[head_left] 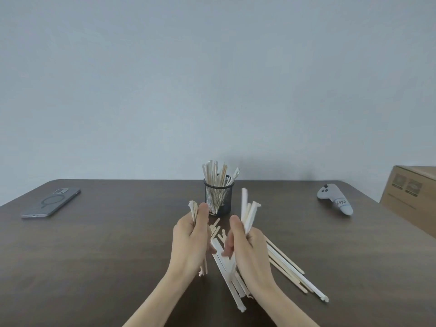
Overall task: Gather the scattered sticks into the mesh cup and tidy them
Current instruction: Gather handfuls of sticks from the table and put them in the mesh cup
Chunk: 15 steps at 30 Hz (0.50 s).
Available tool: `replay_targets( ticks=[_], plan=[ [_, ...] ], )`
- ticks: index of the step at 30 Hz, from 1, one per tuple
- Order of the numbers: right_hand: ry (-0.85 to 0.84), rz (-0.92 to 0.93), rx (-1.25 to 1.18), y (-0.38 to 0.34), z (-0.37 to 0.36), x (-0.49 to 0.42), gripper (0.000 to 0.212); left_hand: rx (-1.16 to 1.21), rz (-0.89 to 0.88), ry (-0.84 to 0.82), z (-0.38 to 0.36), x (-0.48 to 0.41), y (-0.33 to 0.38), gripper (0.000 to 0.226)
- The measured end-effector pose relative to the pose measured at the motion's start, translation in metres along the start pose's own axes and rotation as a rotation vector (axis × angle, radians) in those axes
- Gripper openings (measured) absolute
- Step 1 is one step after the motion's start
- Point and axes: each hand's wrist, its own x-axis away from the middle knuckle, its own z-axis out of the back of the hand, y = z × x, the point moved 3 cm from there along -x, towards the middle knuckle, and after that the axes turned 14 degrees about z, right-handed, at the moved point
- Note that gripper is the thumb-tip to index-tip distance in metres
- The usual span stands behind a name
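A black mesh cup [218, 199] stands upright at the middle of the dark table, holding several pale sticks that poke above its rim. Just in front of it, my left hand [192, 241] grips a small bundle of sticks [194, 210], whose ends show above and below the fist. My right hand [245, 249] grips another bundle [247, 213] that points up beside the cup. More loose sticks [287, 267], wooden and paper-wrapped, lie fanned on the table under and to the right of my hands.
A grey phone [50, 202] lies face down at the far left. A grey controller [335, 200] rests at the far right, and a cardboard box [412, 197] stands at the right table edge. A plain wall rises behind the table [94, 256].
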Motion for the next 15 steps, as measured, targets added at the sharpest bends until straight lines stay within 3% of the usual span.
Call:
replay_targets(
  ticks=[3,6,9,15],
  plan=[
    [-0.027,0.087,0.182,-0.020,0.007,-0.023,0.054,-0.161,-0.064,0.073,0.006,-0.009,0.021,0.064],
    [-0.075,0.118,0.414,-0.040,0.012,-0.059,0.059,-0.399,-0.146,0.215,0.008,-0.029,0.051,0.056],
    [-0.085,0.121,0.476,-0.044,0.010,-0.102,0.063,-0.521,-0.203,0.252,0.001,-0.059,0.078,0.052],
    [-0.034,0.159,0.587,-0.028,-0.004,-0.175,0.061,-0.283,-0.246,0.106,-0.017,-0.118,0.104,0.044]
  ],
)
